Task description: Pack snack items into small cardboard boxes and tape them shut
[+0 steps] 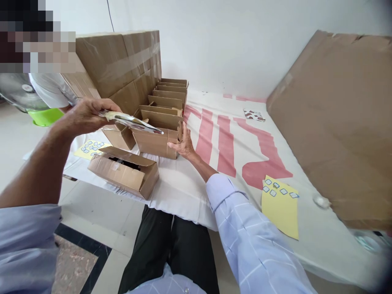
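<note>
My left hand [87, 116] pinches a thin, flat printed packet [131, 121] by its near end, raised over the boxes. Seen almost edge-on, the packet looks white with coloured patches; its exact kind is unclear. Below its tip stands an open cardboard box [156, 143], the nearest in a row. My right hand [185, 143] grips that box at its right corner, thumb along the front and fingers at the side. Closer to me sits another small cardboard box [122, 173], its flap partly raised and something dark inside.
Several open boxes [168, 94] line up behind, beside stacked large cartons [131, 61]. A big carton [343, 122] stands at right. On the red-marked white cloth [190, 183] lie yellow sheets with stickers [280, 212] and a patterned piece [254, 115]. Another person [52, 87] is at left.
</note>
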### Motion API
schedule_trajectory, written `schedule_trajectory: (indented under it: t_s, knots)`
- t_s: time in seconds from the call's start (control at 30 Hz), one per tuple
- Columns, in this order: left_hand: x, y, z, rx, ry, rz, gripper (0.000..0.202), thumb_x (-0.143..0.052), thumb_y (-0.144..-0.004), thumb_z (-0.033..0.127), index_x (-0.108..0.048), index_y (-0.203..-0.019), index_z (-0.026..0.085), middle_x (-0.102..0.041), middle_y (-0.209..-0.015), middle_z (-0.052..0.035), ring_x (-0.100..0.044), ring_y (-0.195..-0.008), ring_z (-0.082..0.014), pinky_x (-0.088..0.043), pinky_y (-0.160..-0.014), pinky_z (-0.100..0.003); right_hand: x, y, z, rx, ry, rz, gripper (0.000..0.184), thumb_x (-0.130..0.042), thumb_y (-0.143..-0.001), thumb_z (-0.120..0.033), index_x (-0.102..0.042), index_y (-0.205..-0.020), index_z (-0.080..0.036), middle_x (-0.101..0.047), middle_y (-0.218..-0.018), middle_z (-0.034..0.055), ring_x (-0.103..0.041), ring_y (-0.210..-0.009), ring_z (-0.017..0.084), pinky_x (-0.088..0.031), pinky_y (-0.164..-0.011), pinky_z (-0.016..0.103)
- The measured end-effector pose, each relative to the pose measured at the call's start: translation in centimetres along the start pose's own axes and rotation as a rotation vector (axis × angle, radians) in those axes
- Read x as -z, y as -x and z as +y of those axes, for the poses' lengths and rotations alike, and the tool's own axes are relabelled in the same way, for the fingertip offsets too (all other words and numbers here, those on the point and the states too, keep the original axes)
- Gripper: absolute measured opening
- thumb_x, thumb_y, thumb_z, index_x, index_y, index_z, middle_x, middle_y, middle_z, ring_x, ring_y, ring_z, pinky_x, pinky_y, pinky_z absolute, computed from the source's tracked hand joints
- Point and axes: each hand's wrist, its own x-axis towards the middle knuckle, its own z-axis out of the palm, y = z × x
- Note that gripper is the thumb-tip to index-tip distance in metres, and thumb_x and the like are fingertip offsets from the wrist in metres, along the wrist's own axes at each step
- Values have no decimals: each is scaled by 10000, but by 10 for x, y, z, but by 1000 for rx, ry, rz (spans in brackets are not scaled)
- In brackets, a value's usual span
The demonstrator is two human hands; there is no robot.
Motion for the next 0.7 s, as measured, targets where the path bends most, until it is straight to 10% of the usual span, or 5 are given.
schedule_trajectory:
  t_s: [0.27,0.7]
  knots:
    - [10,-1,27,-51,74,320,495,-774,-840,603,-766,-1027,145,-695,-973,-25,-620,-889,-155,-504,-861,-338,2,-38,25,39,32,27,1311,-927,-775,-471,-144,-1820,-349,-404,-1772,142,-358,-1666,417,-332,-1366,666]
    - [-89,-81,-25,57,22,-316,389,-692,-772,524,-797,-938,188,-790,-871,-33,-698,-842,-221,-501,-749,-303,-4,-122,75,30,27,41,1371,-931,-736,-584,-141,-1805,-252,-398,-1756,211,-352,-1658,451,-290,-1370,686]
